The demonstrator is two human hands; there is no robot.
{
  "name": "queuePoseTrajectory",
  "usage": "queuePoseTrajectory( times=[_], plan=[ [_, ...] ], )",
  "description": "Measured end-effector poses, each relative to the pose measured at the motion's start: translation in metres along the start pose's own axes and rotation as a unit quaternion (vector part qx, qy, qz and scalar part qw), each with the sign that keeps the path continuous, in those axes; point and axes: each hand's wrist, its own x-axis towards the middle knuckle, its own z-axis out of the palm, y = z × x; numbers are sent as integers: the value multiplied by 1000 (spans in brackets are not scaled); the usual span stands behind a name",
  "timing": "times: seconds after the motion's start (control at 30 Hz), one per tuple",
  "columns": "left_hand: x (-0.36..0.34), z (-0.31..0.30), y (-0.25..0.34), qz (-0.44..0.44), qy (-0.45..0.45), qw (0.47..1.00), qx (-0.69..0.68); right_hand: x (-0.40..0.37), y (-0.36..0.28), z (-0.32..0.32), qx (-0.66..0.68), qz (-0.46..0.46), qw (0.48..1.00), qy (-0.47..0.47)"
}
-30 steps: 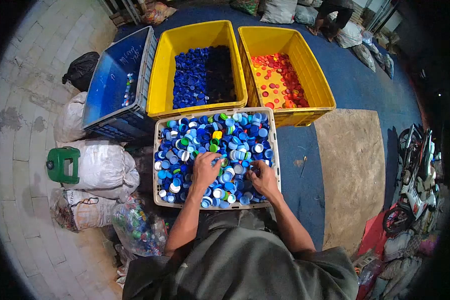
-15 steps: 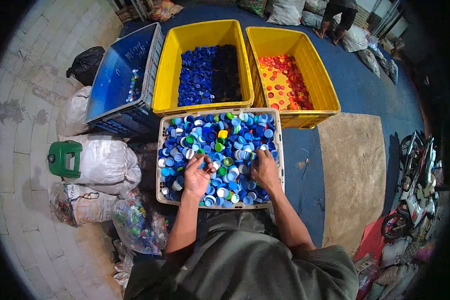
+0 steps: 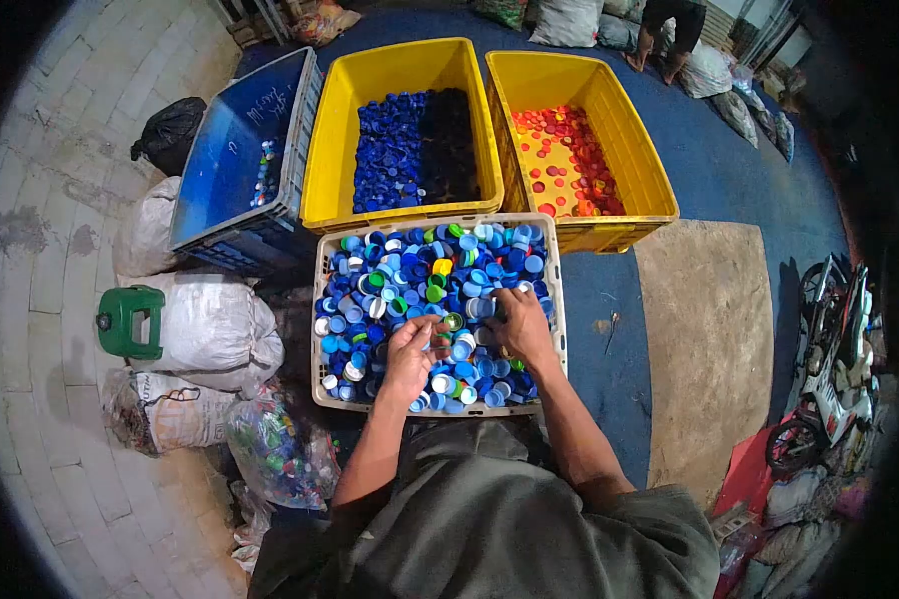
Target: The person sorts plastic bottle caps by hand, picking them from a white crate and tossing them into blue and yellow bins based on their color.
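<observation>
While caps [image 3: 338, 324] fill crate [image 3: 557, 299], left hand [image 3: 410, 361] and right hand [image 3: 525, 329] curl half-closed, grip unclear.

The place looks like a recycling workshop or sorting yard for plastic. A pale crate [image 3: 321, 309] is full of mixed bottle caps [image 3: 479, 278], and beyond it stand large tubs: a blue bin [image 3: 218, 185], a yellow bin [image 3: 390, 72] with dark blue and black pieces kept apart, and another yellow bin [image 3: 624, 130] with red and orange ones. Stuffed white sacks [image 3: 215, 324] and a clear bag [image 3: 270, 449] of colourful pieces lie on block paving [image 3: 55, 339]. More sacks line the blue floor [image 3: 719, 175], and a motorcycle [image 3: 821, 389] stands at the right.
</observation>
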Motion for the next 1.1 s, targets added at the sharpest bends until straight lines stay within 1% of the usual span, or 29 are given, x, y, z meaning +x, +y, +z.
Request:
queuePoseTrajectory(
  times=[0.07,0.17,0.2,0.33,0.47,0.57,0.6,0.67,0.7,0.77,0.8,0.83,0.87,0.9,0.93,0.97,1.0,1.03,1.07,1.1],
  plan=[
    [1,3,-3,4,-1,1000,2,0,0,2,-18,-24,999,11],
    [5,6,-4,4,-7,1000,20,-3,3,9,-51,-29,998,10],
    [5,10,-3,6,-5,1000,26,-3,0,7,-85,-42,995,14],
    [9,16,-7,21,-9,999,39,-7,-4,9,-66,-44,996,48],
    [14,19,-10,35,-10,997,68,-8,8,24,-91,-82,990,76],
    [16,22,-13,44,1,992,115,-9,7,16,-61,-68,994,55],
    [16,26,-11,47,6,990,132,-9,7,13,-49,-74,994,60],
    [12,34,-7,63,18,978,197,-12,8,7,-25,-88,993,72],
    [11,38,-4,71,24,971,228,-13,8,4,3,-82,992,91],
    [22,33,-11,155,8,925,347,-19,8,0,62,-69,987,128],
    [23,35,-9,195,1,894,403,-22,10,-5,84,-52,985,138],
    [23,36,-7,190,2,873,450,-26,10,-9,166,18,978,125],
    [24,38,-5,185,1,848,496,-31,9,-13,245,88,959,110],
    [23,45,1,180,1,822,541,-36,10,-17,321,157,929,95],
    [24,53,8,126,7,789,601,-41,15,-16,429,160,881,118],
    [25,57,8,144,10,769,623,-49,18,-21,546,176,812,102],
    [26,61,8,162,12,747,645,-58,19,-31,654,189,728,85],
    [28,64,8,181,13,724,665,-64,18,-37,749,197,629,68],
    [33,63,4,158,8,719,676,-68,18,-36,769,210,598,88],
    [35,64,3,169,5,704,690,-74,17,-36,776,227,581,92]
  ],
)
